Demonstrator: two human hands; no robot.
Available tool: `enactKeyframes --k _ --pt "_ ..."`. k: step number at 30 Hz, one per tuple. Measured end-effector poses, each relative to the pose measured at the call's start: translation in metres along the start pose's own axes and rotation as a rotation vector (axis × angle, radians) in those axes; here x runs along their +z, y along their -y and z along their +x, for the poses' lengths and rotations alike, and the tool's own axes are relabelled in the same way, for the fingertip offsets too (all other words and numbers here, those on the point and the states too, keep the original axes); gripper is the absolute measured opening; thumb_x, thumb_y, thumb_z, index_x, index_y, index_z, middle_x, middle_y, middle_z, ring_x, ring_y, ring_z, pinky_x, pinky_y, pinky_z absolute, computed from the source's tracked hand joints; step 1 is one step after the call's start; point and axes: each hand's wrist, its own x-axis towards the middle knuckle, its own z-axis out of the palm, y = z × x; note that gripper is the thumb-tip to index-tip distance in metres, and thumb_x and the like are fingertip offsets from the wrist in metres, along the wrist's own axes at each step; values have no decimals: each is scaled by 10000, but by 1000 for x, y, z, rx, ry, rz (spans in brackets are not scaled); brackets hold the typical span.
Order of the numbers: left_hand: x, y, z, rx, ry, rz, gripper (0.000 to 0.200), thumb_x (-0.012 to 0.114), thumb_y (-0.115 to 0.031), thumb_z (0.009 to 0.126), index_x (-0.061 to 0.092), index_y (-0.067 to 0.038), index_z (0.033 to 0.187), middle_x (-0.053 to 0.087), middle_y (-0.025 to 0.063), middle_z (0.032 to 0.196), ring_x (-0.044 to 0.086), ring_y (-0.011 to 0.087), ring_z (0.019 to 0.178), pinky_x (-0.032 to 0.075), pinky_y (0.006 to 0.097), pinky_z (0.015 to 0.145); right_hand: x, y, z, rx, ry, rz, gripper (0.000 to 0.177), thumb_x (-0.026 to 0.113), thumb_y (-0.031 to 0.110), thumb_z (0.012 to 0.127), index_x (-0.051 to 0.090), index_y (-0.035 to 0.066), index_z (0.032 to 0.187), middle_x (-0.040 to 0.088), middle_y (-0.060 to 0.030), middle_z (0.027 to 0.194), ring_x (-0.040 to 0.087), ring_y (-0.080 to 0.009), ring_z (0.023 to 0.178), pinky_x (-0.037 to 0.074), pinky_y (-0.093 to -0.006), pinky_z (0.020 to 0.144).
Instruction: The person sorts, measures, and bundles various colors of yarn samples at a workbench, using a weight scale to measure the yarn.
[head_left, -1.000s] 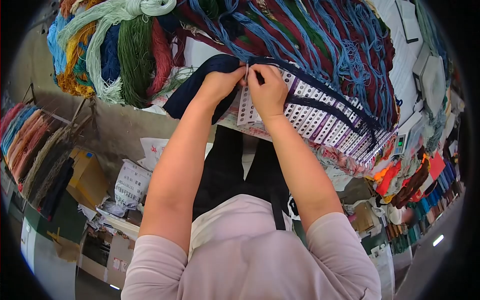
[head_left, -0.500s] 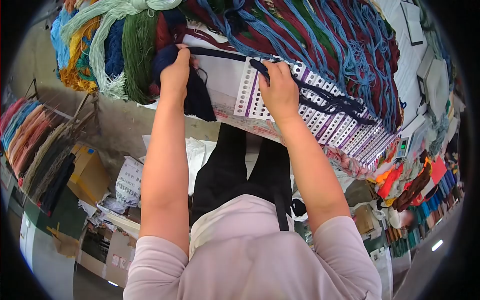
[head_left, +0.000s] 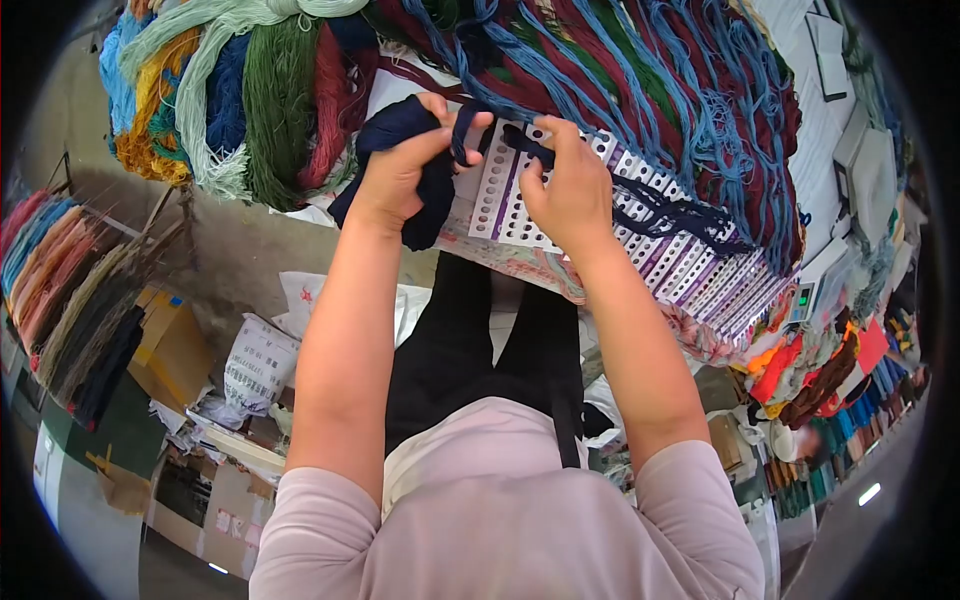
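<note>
My left hand (head_left: 405, 175) is closed around a dark navy skein of yarn (head_left: 385, 130), part of which hangs below the palm. A navy strand loops over its fingers. To the right, my right hand (head_left: 570, 190) has its fingers curled on a bundle of navy thread (head_left: 527, 146) at the first punched card. Beneath it lie overlapping white cards (head_left: 490, 195) with purple bands and rows of round holes. More navy thread lengths (head_left: 680, 215) trail across the cards to the right. How the thread passes through the holes is partly hidden by my fingers.
Blue and maroon yarn (head_left: 640, 90) covers the table's far side. Green, red, pale and yellow skeins (head_left: 275, 120) hang at the left edge. A yarn rack (head_left: 75, 300) and cardboard box (head_left: 170, 345) stand lower left. A scale (head_left: 805, 295) sits at right.
My left hand has moved right and nearer the cards with the navy skein. The strand stretched between my hands has slackened into a loop. My right hand has shifted slightly right.
</note>
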Motion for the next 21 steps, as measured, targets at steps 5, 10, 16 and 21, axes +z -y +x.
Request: enactKeyframes --k 5,10,16,21 --pt "20 16 19 127 236 343 209 628 -18 814 427 -64 849 657 168 1041 616 225 680 487 305 657 -9 3 4 82 20 326 416 574 16 774 492 65 1179 641 -139 917 635 -302 807 500 -394 672" --pt "28 18 22 467 131 1306 275 701 -48 697 454 -79 813 458 93 699 484 273 655 405 341 605 5 -9 8 15 -42 377 356 583 0 754 559 72 1102 629 -94 967 631 -306 830 508 -389 701" --pt "35 3 11 281 109 1136 290 715 -59 740 427 -87 748 487 -13 700 432 76 672 390 238 611 18 -14 16 44 100 55 297 676 36 655 634 114 938 599 -40 915 617 -279 860 500 -390 674" --pt "-19 -33 -26 151 -265 179 268 646 -44 823 418 -150 732 415 -51 624 377 60 496 294 217 444 17 -32 15 325 131 257 195 662 47 696 613 54 885 634 -81 837 623 -256 725 485 -346 656"
